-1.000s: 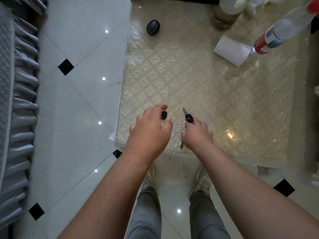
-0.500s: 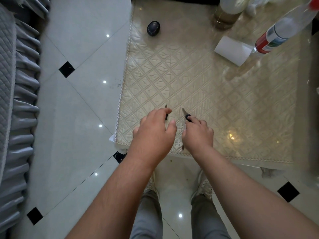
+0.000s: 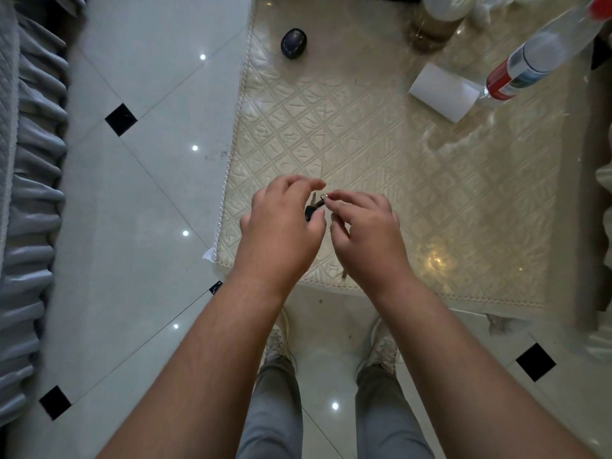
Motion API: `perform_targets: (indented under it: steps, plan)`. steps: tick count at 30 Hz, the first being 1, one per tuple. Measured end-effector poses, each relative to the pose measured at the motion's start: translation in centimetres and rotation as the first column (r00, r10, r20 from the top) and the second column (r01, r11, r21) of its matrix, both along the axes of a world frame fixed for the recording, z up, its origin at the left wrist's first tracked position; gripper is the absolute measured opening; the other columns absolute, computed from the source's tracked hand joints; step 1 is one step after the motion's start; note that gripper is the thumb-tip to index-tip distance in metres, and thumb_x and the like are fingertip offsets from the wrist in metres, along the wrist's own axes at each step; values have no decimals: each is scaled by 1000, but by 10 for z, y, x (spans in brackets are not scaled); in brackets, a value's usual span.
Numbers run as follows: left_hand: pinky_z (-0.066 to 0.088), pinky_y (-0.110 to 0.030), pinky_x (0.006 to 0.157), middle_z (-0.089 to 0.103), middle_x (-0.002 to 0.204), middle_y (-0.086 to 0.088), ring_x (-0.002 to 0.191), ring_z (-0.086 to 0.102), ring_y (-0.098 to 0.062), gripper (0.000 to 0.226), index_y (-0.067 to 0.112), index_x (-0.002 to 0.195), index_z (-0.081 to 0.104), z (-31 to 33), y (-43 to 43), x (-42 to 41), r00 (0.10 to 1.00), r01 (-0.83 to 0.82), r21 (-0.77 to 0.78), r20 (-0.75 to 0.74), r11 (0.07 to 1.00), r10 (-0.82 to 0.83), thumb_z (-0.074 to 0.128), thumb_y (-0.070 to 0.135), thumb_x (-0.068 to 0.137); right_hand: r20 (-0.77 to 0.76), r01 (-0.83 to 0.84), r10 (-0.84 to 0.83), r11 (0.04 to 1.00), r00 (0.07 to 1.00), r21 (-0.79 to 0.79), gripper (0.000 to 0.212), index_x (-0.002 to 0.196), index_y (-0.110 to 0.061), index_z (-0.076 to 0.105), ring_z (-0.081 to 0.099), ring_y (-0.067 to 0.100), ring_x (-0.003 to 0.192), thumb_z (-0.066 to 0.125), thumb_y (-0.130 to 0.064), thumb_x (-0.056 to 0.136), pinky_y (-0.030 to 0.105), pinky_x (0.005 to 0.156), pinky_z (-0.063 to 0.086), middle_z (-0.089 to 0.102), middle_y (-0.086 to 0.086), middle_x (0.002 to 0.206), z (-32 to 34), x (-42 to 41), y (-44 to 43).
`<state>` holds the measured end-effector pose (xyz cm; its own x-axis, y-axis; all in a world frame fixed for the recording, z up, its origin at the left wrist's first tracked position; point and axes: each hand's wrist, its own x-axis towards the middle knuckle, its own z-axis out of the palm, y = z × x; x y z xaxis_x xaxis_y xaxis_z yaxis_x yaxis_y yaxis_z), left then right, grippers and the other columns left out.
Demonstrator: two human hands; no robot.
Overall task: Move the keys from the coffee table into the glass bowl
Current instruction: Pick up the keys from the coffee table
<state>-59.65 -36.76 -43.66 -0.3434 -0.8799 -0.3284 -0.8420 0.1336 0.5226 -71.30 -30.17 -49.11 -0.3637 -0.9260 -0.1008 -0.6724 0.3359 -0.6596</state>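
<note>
The keys (image 3: 311, 210), with a black head and a small metal ring, hang just above the near left part of the coffee table (image 3: 364, 144), between my two hands. My left hand (image 3: 281, 233) has its fingers curled, with the thumb against the black key head. My right hand (image 3: 367, 233) pinches the ring end between thumb and forefinger. A thin key blade (image 3: 344, 274) pokes out below my right palm. A glass vessel (image 3: 437, 21) stands at the table's far edge; I cannot tell if it is the bowl.
On the table are a dark oval object (image 3: 293, 43) at the far left, a white card (image 3: 442, 92) and a clear bottle with a red label (image 3: 536, 61) at the far right. A grey sofa (image 3: 26, 193) lines the left. My feet stand on tiled floor.
Both hands have drawn together and risen slightly. The two key heads that stood apart are now bunched between the fingertips, with the right fingers on the ring.
</note>
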Motion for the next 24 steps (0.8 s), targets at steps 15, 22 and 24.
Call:
perform_targets:
  steps: [15,22,24]
  plan:
    - [47,-48,90,63,87,26,102,60,-13,11,38,98,70,7,-14,5,979,-166,-174,-144,971,141,63,39,90,373,252,-155,941,915,-226,16,99,-22,65,57,5,117,63,-10,88,30,97,46,64,-14,119,12,0,-5]
    - [45,-47,93,64,92,22,109,57,-13,11,34,95,71,-1,-12,-2,982,-149,-160,-138,976,128,64,40,88,64,136,-180,894,982,428,40,125,-22,58,55,20,115,63,-36,88,41,95,47,55,-1,127,-64,-9,14]
    - [43,-45,96,66,103,20,112,53,-11,11,34,95,70,-4,-10,-2,986,-133,-170,-123,976,113,64,40,88,20,151,-180,874,983,462,41,125,-20,59,55,24,112,64,-35,87,40,92,47,56,2,123,-80,-8,22]
